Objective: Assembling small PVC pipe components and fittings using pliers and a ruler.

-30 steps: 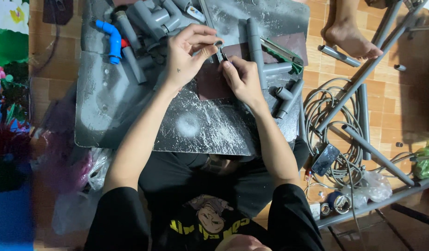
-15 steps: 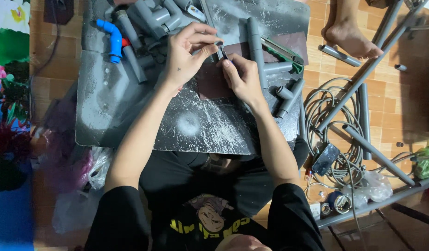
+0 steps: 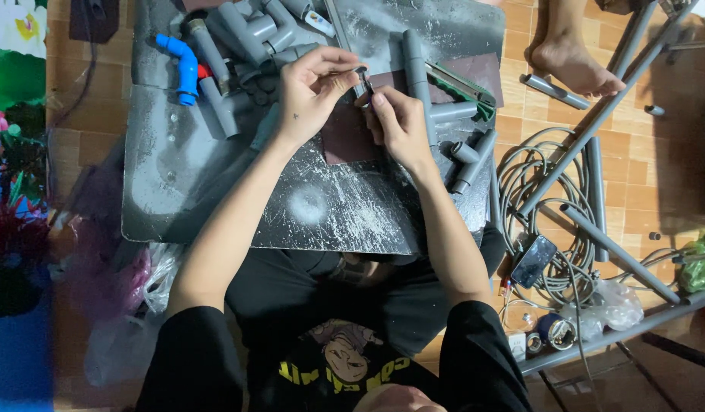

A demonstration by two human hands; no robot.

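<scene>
1. A small dark part [image 3: 365,79] sits pinched between the fingertips of both hands, raised just above the board; it is too small to tell what it is, perhaps a short metal piece.
2. The left hand [image 3: 310,91] closes thumb and forefinger on the part from the left, the other fingers curled loosely above it.
3. The right hand [image 3: 398,122] grips the same part from the right and below, fingers bunched tight around it.
4. Right under the fingers lies a dark brown sheet [image 3: 349,133], flat on a scratched grey board [image 3: 215,183] that rests across the person's lap.
5. Just right of the fingers, a grey pipe [image 3: 415,69] stands out from a tee fitting, touching the right hand's knuckles.
6. Further right of that lies a green-handled knife [image 3: 463,85], and below it two short grey fittings [image 3: 468,159].
7. Left of the fingers, well apart, a blue elbow joint [image 3: 180,67] lies among a pile of grey pipes [image 3: 246,34].
8. Off the board to the right, a coil of grey cable [image 3: 539,206] and a phone [image 3: 533,261] lie on the tiled floor, with another person's bare foot [image 3: 570,65] above them.
</scene>
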